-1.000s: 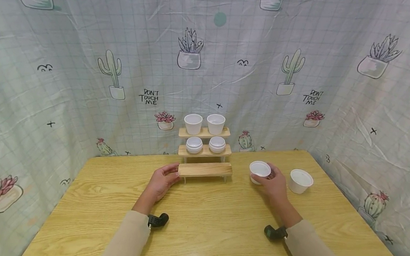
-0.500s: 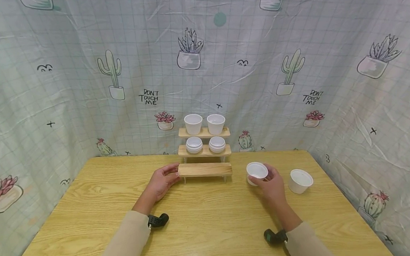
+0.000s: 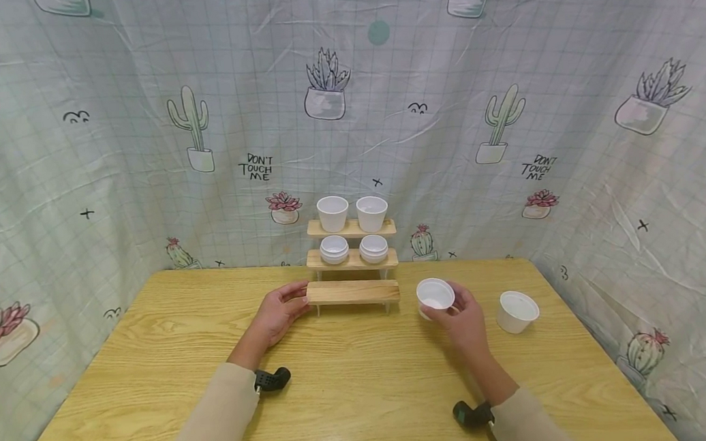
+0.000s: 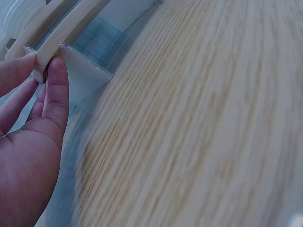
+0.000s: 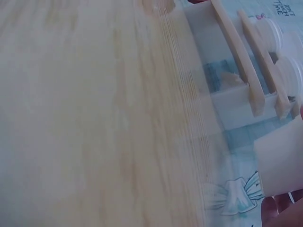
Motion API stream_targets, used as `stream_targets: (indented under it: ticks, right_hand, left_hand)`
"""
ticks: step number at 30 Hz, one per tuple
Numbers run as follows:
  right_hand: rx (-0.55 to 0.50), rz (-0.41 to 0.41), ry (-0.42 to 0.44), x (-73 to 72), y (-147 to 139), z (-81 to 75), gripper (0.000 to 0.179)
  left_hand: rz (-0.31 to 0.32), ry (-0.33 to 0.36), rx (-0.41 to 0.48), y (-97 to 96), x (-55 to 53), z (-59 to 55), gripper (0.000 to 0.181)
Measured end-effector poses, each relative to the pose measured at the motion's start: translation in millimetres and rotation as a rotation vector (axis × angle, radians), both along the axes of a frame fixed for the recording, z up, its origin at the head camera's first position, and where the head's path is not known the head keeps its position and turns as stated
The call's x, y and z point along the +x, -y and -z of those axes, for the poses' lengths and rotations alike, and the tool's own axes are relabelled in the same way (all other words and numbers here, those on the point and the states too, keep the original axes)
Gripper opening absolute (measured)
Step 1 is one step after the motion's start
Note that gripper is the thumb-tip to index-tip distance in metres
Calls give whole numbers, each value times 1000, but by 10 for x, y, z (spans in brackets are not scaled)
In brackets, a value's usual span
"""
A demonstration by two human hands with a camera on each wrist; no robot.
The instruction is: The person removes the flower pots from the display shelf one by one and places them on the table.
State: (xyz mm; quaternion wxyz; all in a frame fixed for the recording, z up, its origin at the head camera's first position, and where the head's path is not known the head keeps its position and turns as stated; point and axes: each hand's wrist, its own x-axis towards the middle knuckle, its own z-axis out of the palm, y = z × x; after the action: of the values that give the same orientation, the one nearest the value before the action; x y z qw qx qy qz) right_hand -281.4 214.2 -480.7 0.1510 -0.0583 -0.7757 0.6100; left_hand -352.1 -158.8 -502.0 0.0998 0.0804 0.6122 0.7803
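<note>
A three-step wooden display stand [image 3: 353,291] stands on the table, its bottom step bare. My left hand [image 3: 281,313] pinches the left end of that step; thumb and fingers [image 4: 57,80] close on the board in the left wrist view. To the stand's right, my right hand [image 3: 466,318] grips a small white pot [image 3: 435,294] by its side, mouth upward. The right wrist view has only part of this pot [image 5: 280,158] and a few fingers at its edge. A gap separates the pot from the stand.
Two round white pots [image 3: 334,250] sit on the middle step, and two taller white pots [image 3: 333,213] on the top one. Another white pot [image 3: 517,311] stands on the table [image 3: 352,384] at the right. A cactus-print cloth [image 3: 428,58] hangs behind and at both sides.
My right hand has carried the white pot leftward, closer to the stand. The left hand stays at the bottom step, and the stand has not moved.
</note>
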Motion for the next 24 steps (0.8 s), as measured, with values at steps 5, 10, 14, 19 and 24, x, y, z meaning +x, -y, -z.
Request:
stream_targets:
  ticks: [5, 10, 14, 19, 24]
  right_hand:
    - [-23, -28, -40, 22, 52, -33, 80]
    - [-51, -52, -76, 31, 97, -42, 77]
    - [-53, -65, -87, 43, 138, -63, 76]
    - [-61, -77, -86, 68, 196, -102, 75]
    - [-63, -93, -83, 87, 250, -133, 76]
  left_hand:
    - [-3, 5, -6, -3, 1, -1, 50]
    - [-9, 10, -7, -6, 0, -3, 50]
    - [-11, 16, -4, -10, -2, -4, 50]
    - [-11, 18, -11, -15, -1, -9, 50]
    - [-11, 18, -12, -14, 4, -14, 50]
